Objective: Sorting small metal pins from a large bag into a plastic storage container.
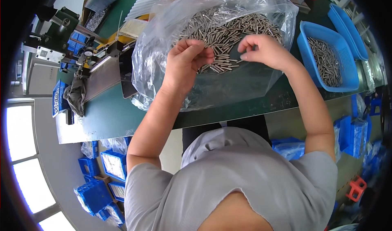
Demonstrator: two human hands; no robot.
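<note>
A heap of small metal pins [222, 35] lies on a clear plastic bag [151, 55] spread over the green table. My left hand [185, 61] is above the heap's near left side, thumb and fingers curled together. Anything between those fingers is too small or hidden to make out. My right hand [263, 51] hovers at the heap's right side, its fingers loosely bent and the thumb a little apart from them. No pin shows plainly in its grip; a few loose pins lie close to its fingertips.
On the right, a blue plastic basket [351, 73] holds many more pins, with another blue tray [347, 31] beyond it. A metal fixture with a dial gauge [87, 52] stands at left. Blue crates [94, 194] and a red stool [356, 188] are on the floor.
</note>
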